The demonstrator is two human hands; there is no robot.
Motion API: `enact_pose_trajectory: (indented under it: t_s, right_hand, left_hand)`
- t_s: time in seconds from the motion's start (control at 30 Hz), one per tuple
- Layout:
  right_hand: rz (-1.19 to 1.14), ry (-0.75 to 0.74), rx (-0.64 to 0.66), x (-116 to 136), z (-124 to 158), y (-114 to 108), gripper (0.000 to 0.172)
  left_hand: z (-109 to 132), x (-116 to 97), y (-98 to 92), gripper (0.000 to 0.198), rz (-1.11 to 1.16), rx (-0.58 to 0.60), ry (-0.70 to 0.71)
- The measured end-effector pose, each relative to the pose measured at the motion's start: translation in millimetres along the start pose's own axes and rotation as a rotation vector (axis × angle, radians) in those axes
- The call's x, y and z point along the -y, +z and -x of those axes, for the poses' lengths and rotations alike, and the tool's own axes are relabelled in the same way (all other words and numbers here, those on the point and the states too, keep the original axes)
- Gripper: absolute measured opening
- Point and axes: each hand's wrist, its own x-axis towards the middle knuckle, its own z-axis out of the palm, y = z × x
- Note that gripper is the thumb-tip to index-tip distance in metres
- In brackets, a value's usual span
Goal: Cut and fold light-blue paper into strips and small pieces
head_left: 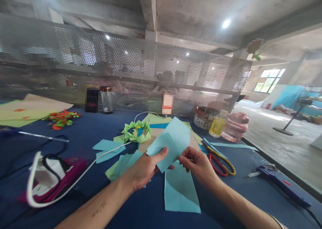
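Observation:
Several pale blue paper sheets [177, 135] are gripped by my left hand [148, 167], its thumb pressed on top and its fingers underneath. My right hand [195, 160] pinches the lower right edge of the same paper between thumb and fingers. Beneath the hands, a larger blue paper strip [181, 192] lies on the dark blue table [141, 210]. Blue and green paper pieces [127, 163] are fanned out beside my left wrist. Beyond them sits a ring of folded green paper [137, 131]. Scissors with red and yellow handles [221, 162] rest right of my right hand.
At the left stand a magenta power strip [72, 168] with a white cable and orange-green paper pieces [62, 118]. A glass jar [107, 100] is at the back. On the right are a yellow-labelled bottle [217, 125], a pink bottle [235, 126] and a blue corded tool [284, 185].

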Motion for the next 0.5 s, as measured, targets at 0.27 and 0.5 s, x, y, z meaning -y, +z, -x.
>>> enact_pose_trajectory:
  t_s: [0.27, 0.5]
  right_hand:
    - [0.020, -0.013, 0.005, 0.3, -1.3, -1.1, 0.035]
    - [0.066, -0.030, 0.024, -2.0, -1.9, -3.4, 0.033]
  left_hand:
    - [1.9, 0.8, -0.1, 0.031, -0.038, 0.045, 0.016]
    - [2.1, 1.1, -1.0, 0.034, -0.057, 0.088, 0.022]
